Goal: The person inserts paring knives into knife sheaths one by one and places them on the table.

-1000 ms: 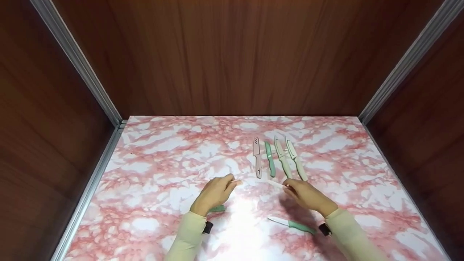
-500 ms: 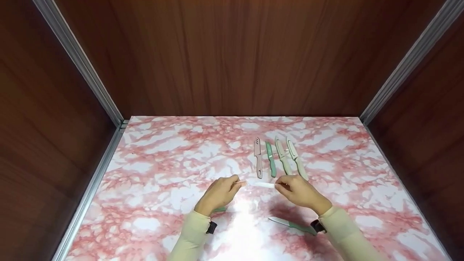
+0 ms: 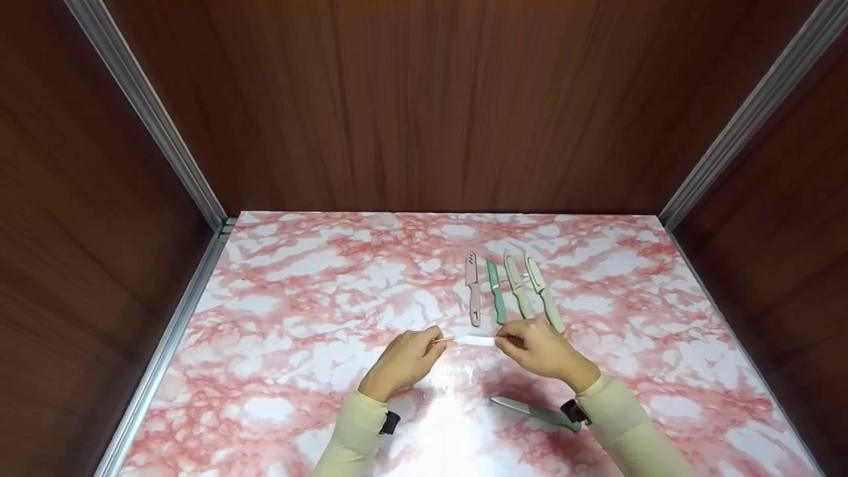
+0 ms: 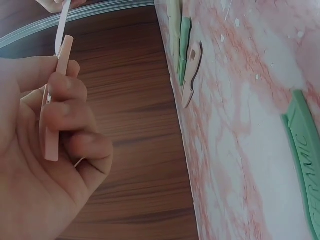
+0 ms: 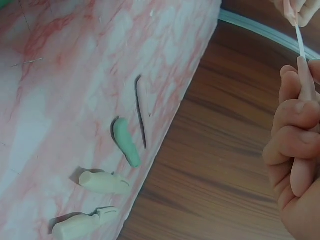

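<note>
My left hand (image 3: 404, 358) grips a narrow pink blade sheath (image 4: 51, 145), its fingers curled round it. In my right hand (image 3: 546, 351) is the pink handle (image 5: 302, 175) of a small knife with a white blade (image 3: 477, 340). The blade points left, and its tip is right at the sheath's opening in the left wrist view. Both hands are above the table, facing each other. Below them lies a green-handled knife (image 3: 544, 415) with its blade bare. A green sheath (image 4: 306, 155) with raised lettering lies on the table, hidden in the head view.
Beyond the hands several knives lie in a row: a pink one (image 3: 474, 291), a green one (image 3: 497, 295) and two pale ones (image 3: 518, 285). The marbled table (image 3: 298, 291) has brown wood-pattern panels (image 3: 424, 119) on the back and sides.
My right hand has moved left and my left hand slightly right, bringing the blade tip to the sheath. The green piece near my left wrist has passed out of sight.
</note>
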Available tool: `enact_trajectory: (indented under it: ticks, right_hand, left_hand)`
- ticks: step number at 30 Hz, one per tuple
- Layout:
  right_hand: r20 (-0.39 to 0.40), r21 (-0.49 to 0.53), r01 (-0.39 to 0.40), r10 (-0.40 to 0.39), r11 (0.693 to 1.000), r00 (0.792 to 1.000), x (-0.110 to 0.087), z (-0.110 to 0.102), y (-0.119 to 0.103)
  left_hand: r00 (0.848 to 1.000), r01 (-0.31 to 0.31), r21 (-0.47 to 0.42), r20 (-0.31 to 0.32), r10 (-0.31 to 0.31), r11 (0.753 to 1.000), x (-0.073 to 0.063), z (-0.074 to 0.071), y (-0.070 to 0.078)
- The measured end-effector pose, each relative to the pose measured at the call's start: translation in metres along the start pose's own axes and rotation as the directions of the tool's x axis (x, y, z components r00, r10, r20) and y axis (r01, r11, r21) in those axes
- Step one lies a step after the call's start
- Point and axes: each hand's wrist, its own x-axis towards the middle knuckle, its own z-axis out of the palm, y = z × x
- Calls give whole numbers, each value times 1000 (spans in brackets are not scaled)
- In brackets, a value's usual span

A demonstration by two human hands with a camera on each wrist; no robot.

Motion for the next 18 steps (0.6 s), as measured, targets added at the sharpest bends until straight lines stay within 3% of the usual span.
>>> enact_trajectory:
  ticks: [7,18]
  right_hand:
    - [-14,14,140,-139,990,990,0,1,3]
    - [17,57,207,-208,977,978,-1,-2,-1]
  left_hand:
    - [1000,-10,-20,-7,10,1000,0,1,1]
    - [999,-37,-47,1,37,998,-2,5,4]
